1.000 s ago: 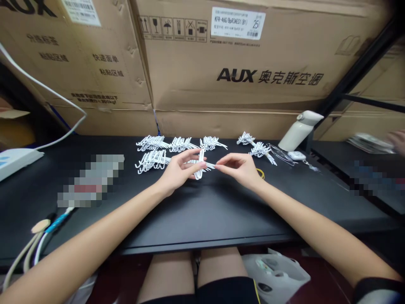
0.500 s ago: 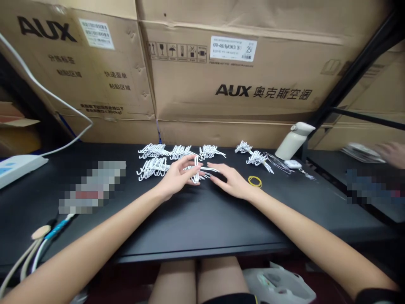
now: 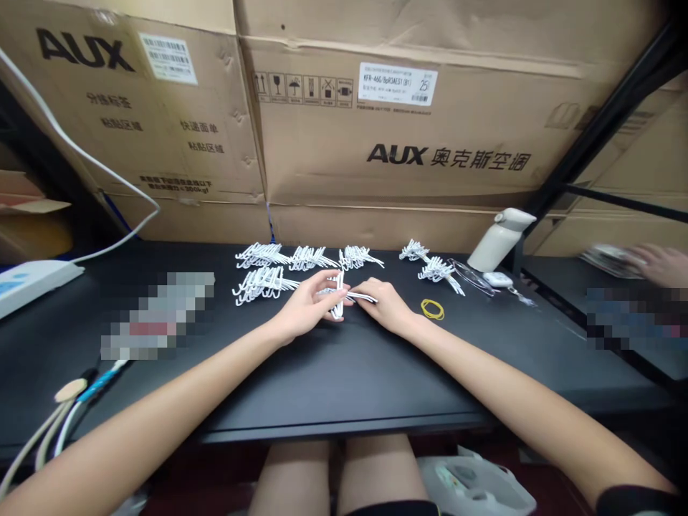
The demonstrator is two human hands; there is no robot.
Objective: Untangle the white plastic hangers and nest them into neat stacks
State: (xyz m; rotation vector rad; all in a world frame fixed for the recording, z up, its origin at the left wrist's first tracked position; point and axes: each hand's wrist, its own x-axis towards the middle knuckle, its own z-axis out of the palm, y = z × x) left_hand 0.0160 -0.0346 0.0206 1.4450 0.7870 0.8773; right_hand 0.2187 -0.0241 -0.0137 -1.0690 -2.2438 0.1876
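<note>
My left hand (image 3: 309, 307) is closed around a small bunch of white hooks (image 3: 338, 304), their bent ends upright between thumb and fingers. From that bunch the straight white stems point right, to my right hand (image 3: 388, 307). Its fingers are curled in at the stem ends; the fingertips are partly hidden. Behind my hands lie bundles of similar white hooks, one bundle (image 3: 259, 285) just left of my left hand and another (image 3: 359, 256) farther back. A yellow rubber band (image 3: 432, 309) lies to the right of my right hand.
Two more hook bundles (image 3: 441, 271) lie at the back right, near glasses (image 3: 476, 278), a white case (image 3: 497, 279) and a tilted white bottle (image 3: 501, 240). Cardboard boxes (image 3: 398, 179) wall the back. A power strip (image 3: 40, 283) sits left; another person's hand (image 3: 661, 264) shows far right.
My right hand lifted off the stem ends with fingers apart, then curled in at them again. The view tilted up slightly, and the rubber band came into fuller sight.
</note>
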